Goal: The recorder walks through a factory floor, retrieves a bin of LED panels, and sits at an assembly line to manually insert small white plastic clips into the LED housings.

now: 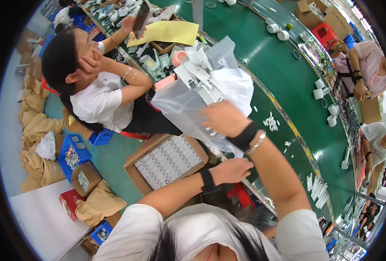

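Note:
My right hand (226,118) reaches over a translucent plastic bag (175,104) on the near edge of the green belt. Its fingers are smeared by motion, so what they touch is unclear. White moulded plastic parts (197,74) stick out of the bag's mouth, just beyond that hand. My left hand (234,170) is closer to my body, by the belt's edge. Its fingers are curled closed, and whatever they may hold is hidden. An open carton (201,162) packed with rows of small white pieces stands left of my left forearm.
Small white pieces (271,122) and longer white parts (317,190) lie on the green belt (280,65). A co-worker (101,87) sits at my left, holding a phone (141,18). Blue bins (74,152) and brown sacks stand on the floor; other people sit across the belt.

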Motion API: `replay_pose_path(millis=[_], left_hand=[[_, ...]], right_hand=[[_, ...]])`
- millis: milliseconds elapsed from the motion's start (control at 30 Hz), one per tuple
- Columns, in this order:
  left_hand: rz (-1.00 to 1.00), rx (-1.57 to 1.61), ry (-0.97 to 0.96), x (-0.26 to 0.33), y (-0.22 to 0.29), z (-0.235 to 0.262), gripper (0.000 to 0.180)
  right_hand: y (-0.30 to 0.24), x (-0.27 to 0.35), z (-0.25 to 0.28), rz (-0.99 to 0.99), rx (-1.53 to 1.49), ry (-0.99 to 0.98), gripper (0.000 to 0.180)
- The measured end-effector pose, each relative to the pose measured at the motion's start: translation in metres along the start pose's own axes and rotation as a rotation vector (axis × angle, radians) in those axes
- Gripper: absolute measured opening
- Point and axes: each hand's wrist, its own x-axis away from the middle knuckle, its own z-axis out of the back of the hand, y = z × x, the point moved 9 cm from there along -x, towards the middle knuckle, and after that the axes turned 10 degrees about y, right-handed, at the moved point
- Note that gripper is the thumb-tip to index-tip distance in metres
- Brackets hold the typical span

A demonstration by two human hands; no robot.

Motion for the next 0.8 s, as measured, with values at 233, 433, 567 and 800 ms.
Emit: replay_pose_path(millis=[233,433,567,800], left_hand=[[0.474,0.487,1.06,0.089,-0.063,0.152,0.03],[0.627,0.591,1.324,0.07,-0.106,0.177,0.043],[0.654,0.674,1.344,0.056,-0.117,0.176,0.048],[0.61,0.545,1.497,0.045,-0.123,0.156,0.057]], right_hand=[[0.098,0.08,0.028,-0.419,-0.298,0.115,0.025],[0.12,-0.006,0.051,-0.203,-0.392,0.487,0.046],[0.134,-0.024,0.015,-0.365,-0.431,0.407,0.058],[0.104,0.002,0.016,-0.149,-0.126,0.482,0.038]])
